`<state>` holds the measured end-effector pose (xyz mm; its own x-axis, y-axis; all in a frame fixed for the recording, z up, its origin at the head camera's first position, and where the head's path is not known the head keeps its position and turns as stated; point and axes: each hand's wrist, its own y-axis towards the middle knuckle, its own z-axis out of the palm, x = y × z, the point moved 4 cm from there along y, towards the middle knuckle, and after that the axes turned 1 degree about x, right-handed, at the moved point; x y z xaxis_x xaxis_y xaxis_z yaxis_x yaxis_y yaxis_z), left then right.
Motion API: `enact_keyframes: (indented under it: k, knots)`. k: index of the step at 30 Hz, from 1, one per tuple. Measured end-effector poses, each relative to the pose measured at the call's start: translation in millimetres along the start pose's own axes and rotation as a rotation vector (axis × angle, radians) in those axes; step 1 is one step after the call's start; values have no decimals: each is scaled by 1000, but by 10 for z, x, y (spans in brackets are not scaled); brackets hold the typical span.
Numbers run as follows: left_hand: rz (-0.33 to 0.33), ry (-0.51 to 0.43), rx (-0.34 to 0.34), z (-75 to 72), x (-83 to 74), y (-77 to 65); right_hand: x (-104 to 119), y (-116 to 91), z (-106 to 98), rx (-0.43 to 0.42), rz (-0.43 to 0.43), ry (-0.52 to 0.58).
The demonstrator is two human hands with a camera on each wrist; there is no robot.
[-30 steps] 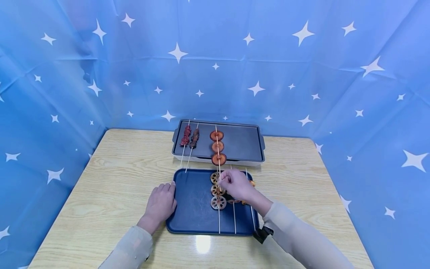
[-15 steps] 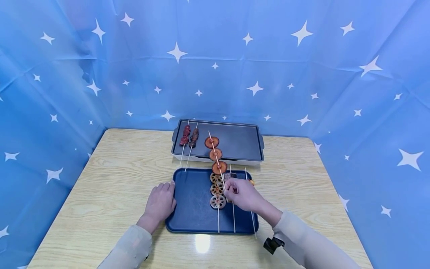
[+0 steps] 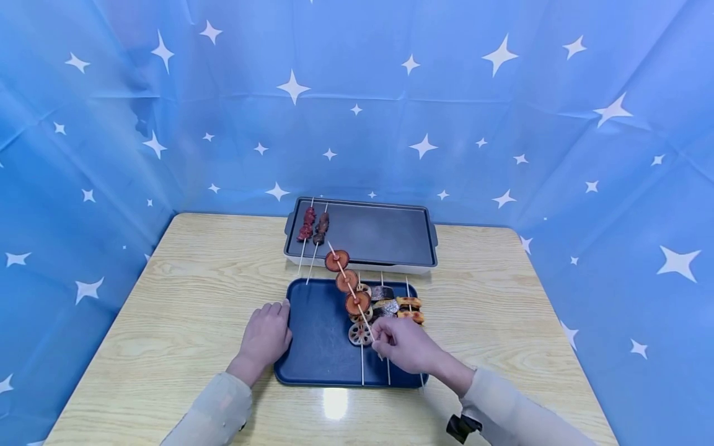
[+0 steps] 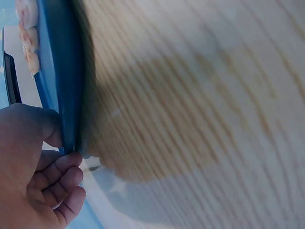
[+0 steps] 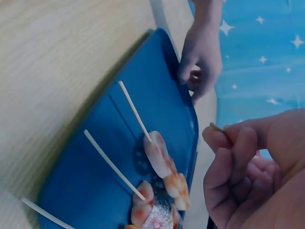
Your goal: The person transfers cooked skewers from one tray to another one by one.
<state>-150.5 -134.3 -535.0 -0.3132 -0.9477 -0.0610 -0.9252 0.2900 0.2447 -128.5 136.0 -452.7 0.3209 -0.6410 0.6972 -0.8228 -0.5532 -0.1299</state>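
My right hand (image 3: 406, 344) pinches the bare stick end of a mushroom skewer (image 3: 347, 282), which has three round orange-brown caps. The skewer slants up and left over the blue tray (image 3: 315, 347), its caps overlapping a lotus-root skewer (image 3: 360, 334). In the right wrist view the stick's end (image 5: 216, 127) pokes out between thumb and fingers. My left hand (image 3: 268, 334) grips the tray's left edge; the left wrist view has the thumb on one side of the rim (image 4: 71, 119) and fingertips on the other. Beside the lotus root lie a skewer of dark-skinned pieces (image 3: 383, 300) and one of golden-brown pieces (image 3: 410, 310).
Behind the tray stands a dark grill plate (image 3: 385, 235) on a white base. At its left end lie a red meat skewer (image 3: 307, 224) and a brown meat skewer (image 3: 321, 228), their sticks jutting over the front edge. A starry blue curtain (image 3: 357, 142) surrounds the wooden table (image 3: 480, 291).
My right hand has drawn the mushroom skewer from over the grill plate toward me, its tip swinging left, so its caps are now mostly over the blue tray. The left hand stays put.
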Motion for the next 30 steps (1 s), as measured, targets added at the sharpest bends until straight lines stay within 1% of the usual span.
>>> enact_keyframes:
  k: [3,6,8,12,15,21,24,30]
  knots:
    - [-7,0,24,-2,2,3,13,-42,46,23,-12,2]
    - [-9,-1,34,-4,2,3,25,-86,100,53,-24,14]
    - [-9,-2,34,-3,2,2,23,-115,140,80,-20,33]
    - [-7,-10,22,-9,-1,0,-1,-153,214,123,17,62]
    - [-8,-14,20,-15,-7,2,-20,-164,260,125,35,67]
    - [-16,-17,48,-17,-6,1,-42,-167,349,92,35,56]
    - [-17,-16,50,-22,-7,1,-52,-156,386,83,40,48]
    - [-18,-10,53,-18,-5,4,-83,-104,444,85,89,53]
